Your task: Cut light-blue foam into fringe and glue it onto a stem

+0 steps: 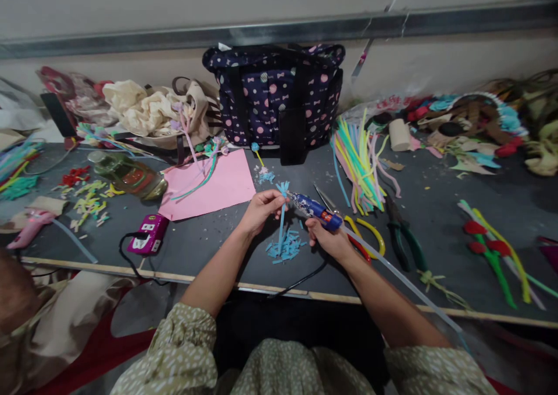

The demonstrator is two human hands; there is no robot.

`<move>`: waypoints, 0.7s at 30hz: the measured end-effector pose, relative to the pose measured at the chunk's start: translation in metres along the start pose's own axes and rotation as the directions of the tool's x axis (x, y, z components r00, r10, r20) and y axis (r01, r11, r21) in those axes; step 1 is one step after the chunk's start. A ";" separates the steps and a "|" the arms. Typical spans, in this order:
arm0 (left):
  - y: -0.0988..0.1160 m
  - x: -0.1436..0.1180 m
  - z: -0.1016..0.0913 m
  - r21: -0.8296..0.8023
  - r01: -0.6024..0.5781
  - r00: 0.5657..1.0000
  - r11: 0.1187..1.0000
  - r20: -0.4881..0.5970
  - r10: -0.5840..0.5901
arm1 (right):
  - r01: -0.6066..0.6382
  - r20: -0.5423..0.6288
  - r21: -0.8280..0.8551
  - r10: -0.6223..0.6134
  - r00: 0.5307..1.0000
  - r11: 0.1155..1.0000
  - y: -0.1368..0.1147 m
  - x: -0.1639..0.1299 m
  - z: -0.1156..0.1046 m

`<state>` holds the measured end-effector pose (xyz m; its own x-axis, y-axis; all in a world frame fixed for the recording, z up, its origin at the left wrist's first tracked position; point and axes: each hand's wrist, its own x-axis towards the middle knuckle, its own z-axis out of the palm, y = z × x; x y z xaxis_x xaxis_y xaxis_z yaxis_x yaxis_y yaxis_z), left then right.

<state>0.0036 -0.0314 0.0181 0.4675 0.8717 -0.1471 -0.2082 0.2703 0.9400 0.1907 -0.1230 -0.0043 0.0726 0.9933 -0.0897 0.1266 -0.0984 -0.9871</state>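
My left hand [267,208] pinches a light-blue pipe cleaner stem [282,223] just under its fringed top, and the stem hangs down toward the table. In my right hand [328,238] is a blue glue gun [317,208], its nozzle pointing left at the blue fringe. A long clear glue stick [405,287] trails from the gun's back end past my right forearm. Below the stem lies a heap of short blue pipe cleaner pieces [288,247]. Scissors [364,235] with yellow and red handles rest just right of the glue gun.
A dark patterned bag [270,99] stands at the back with a phone [292,136] against it. Bundled pipe cleaners [360,165], pliers [403,238] and red-tipped stems [490,247] lie right. A pink sheet [213,189], glass bottle [131,176] and purple power box [150,234] are left.
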 end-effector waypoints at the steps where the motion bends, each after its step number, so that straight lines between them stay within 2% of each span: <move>1: 0.000 0.000 0.000 0.000 -0.001 1.000 1.000 -0.001 0.001 | 0.003 0.002 -0.001 -0.003 1.000 1.000 0.001 0.000 0.000; 21: 0.000 0.001 0.000 -0.008 -0.014 1.000 1.000 -0.019 0.014 | 0.023 0.009 0.029 -0.023 1.000 0.999 -0.007 -0.001 0.001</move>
<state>0.0040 -0.0306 0.0182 0.4479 0.8831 -0.1398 -0.2220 0.2613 0.9394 0.1890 -0.1235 0.0026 0.0607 0.9958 -0.0682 0.0994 -0.0740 -0.9923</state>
